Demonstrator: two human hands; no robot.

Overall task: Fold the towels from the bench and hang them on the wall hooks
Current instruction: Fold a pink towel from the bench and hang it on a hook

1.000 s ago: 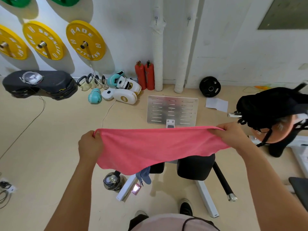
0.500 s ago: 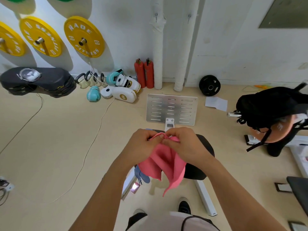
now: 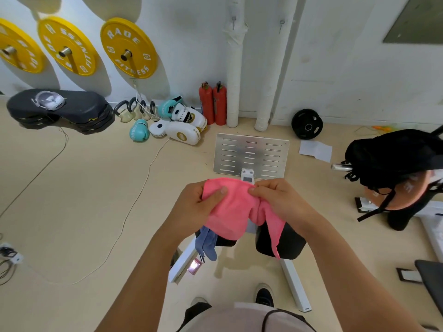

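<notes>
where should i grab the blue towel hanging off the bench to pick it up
Pinch the blue towel near its top, where it meets the bench, coming from the left, floor side. It hangs limp with its tail down, so a high grip likely lifts it whole. Both hands are busy with the pink towel.

Pink towel [image 3: 233, 209] doubled over, held up in front of the chest above a black padded bench [image 3: 280, 243]. Left hand [image 3: 194, 207] gripping the top left corner, thumb pressed on the cloth; right hand [image 3: 279, 200] pinching the top edge just beside it. Loose end hanging down at right. Blue towel [image 3: 206, 243] draped off the bench below. Yellow weight plates [image 3: 128, 47] on the wall, two hooks [image 3: 233, 20] higher up.
</notes>
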